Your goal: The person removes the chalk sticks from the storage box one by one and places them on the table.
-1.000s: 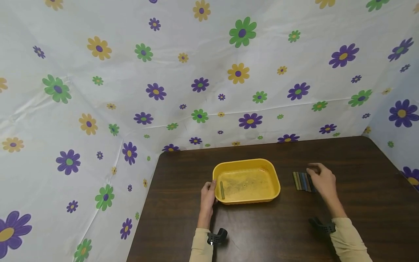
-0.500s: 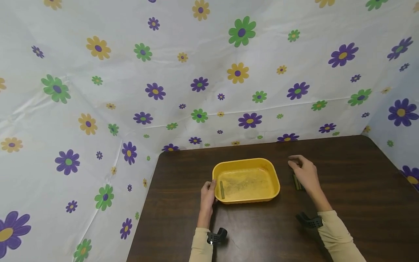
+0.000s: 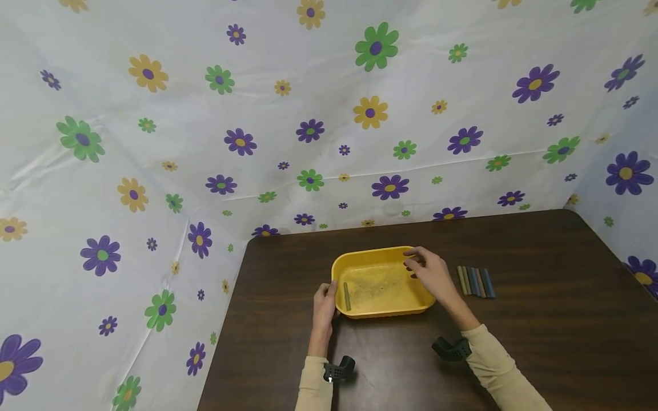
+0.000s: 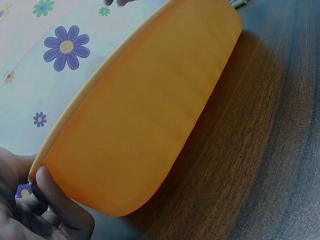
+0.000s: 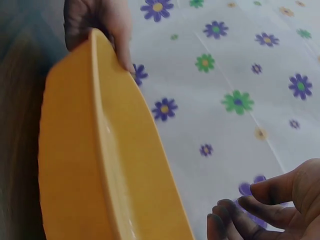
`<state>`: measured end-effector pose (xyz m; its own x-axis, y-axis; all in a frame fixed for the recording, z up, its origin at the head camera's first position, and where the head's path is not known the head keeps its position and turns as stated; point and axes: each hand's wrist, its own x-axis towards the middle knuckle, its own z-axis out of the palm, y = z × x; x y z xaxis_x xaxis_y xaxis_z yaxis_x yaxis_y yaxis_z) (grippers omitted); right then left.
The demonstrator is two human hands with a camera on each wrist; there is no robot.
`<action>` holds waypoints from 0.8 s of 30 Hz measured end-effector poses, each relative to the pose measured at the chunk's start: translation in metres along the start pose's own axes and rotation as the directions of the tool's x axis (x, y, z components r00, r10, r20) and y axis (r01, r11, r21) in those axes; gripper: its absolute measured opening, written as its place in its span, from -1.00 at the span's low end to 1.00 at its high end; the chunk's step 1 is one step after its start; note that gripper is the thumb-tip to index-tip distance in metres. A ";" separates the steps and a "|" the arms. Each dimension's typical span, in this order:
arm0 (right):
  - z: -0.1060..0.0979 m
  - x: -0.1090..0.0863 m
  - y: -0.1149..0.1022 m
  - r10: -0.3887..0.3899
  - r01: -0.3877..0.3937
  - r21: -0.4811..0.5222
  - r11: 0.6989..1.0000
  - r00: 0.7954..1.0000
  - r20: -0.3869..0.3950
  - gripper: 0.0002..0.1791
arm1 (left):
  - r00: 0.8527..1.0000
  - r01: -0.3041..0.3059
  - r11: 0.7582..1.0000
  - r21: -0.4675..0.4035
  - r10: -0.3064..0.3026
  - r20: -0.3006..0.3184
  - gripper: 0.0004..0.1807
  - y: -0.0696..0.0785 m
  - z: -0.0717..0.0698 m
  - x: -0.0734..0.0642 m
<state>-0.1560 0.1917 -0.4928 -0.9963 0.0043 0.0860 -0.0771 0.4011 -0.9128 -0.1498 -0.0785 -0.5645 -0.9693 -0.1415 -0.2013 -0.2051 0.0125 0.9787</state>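
My left hand [image 3: 323, 308] grips the left end of a yellow plastic tray [image 3: 388, 313], thumb on its rim, as the left wrist view also shows. Inside the tray near that end lies one olive-green stick [image 3: 346, 296] that looks like chalk. My right hand [image 3: 430, 275] hovers above the tray's right end. In the right wrist view its fingers [image 5: 272, 212] are loosely bent, with a gap to the thumb and no object seen between them. Dark smudges mark those fingertips. Right of the tray lies a row of several chalk-like sticks [image 3: 475, 282] in olive, brown and blue.
The tray stands on a dark wood-grain table [image 3: 390, 359]. A white flower-print sheet [image 3: 308, 74] hangs behind the table and along both sides. Each wrist carries a black camera mount [image 3: 452, 348]. Grey smudges mark the tray's floor.
My right hand has moved left from over the row of sticks to above the tray's right end, uncovering the row. The left hand and the tray hold their place.
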 end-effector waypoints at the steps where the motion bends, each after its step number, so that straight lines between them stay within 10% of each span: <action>1: 0.005 0.001 -0.001 0.002 -0.002 0.003 1.000 1.000 0.011 -0.71 | 1.000 0.000 1.000 -0.001 0.000 -0.003 -0.57 0.000 0.000 0.000; 24: 0.108 0.006 -0.017 0.081 -0.108 0.135 0.985 0.979 0.189 -0.71 | 1.000 0.024 0.999 -0.023 -0.024 0.005 -0.57 0.001 -0.001 0.000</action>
<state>-0.1651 0.0860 -0.5199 -0.9885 -0.1364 -0.0653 0.0262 0.2708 -0.9623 -0.1501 -0.0793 -0.5639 -0.9648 -0.1366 -0.2246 -0.2248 -0.0138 0.9743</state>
